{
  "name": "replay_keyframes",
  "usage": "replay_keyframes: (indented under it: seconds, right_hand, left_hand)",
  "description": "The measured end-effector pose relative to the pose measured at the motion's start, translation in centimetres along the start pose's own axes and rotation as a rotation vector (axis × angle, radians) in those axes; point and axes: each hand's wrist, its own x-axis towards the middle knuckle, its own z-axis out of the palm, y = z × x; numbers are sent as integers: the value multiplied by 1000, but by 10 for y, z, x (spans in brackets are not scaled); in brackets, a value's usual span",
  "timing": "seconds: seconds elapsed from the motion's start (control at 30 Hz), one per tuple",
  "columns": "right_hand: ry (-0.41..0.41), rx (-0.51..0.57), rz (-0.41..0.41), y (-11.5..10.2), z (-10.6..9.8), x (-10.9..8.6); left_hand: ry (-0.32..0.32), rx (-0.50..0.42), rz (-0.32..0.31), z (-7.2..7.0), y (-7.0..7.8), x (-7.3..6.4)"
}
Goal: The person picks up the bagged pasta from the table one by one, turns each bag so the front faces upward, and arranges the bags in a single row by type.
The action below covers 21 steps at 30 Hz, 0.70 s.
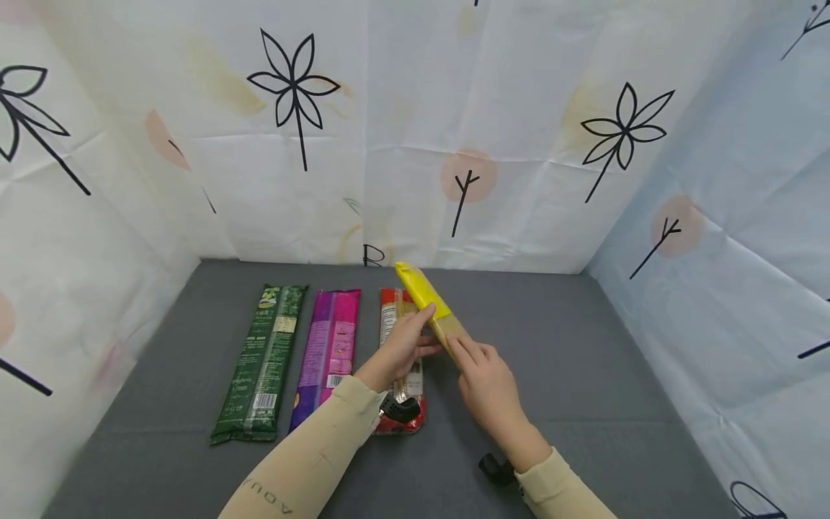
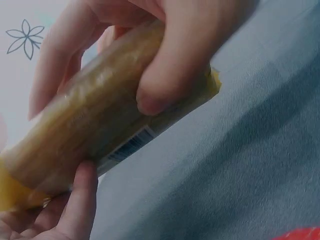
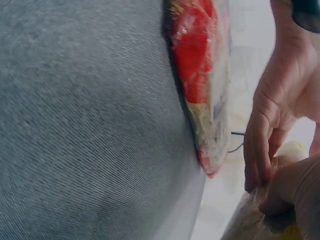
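A long clear packet of dry noodles (image 1: 424, 292) with yellow ends is held tilted above the table. My left hand (image 1: 402, 346) grips it near the yellow section, thumb on the near face and fingers partly hidden beneath. My right hand (image 1: 489, 389) holds the lower end, fingers laid over it; in the left wrist view, a thumb presses beside the barcode label on the packet (image 2: 100, 115). Under the left hand lies a red and clear packet (image 1: 402, 425), partly covered by the hand and wrist. The right wrist view shows this red packet (image 3: 195, 65) flat on the cloth.
To the left lie a purple and pink packet (image 1: 331, 339), partly behind my left sleeve, and a dark green packet (image 1: 262, 367). All rest on a grey cloth-covered table (image 1: 583, 375). White printed curtains (image 1: 402, 108) enclose the back and both sides.
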Motion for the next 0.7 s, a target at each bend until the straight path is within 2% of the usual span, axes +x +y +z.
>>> replay_keyframes:
  seconds: [0.17,0.3,0.5,0.7]
  right_hand:
    - [24,-67,-67,-4,6,-2]
    - [31,-53,-71,-6,7,-4]
    - [10,24,-61,-6,7,-8]
    - [-9,165,-6,-5,4,-9]
  left_hand:
    - [69,-29,-17,1,-2,0]
    - [109,-39,-35,0,-2,-1]
    - [121,-21,-19,-1,1,-2]
    - [125,-34,5,-4,2,-4]
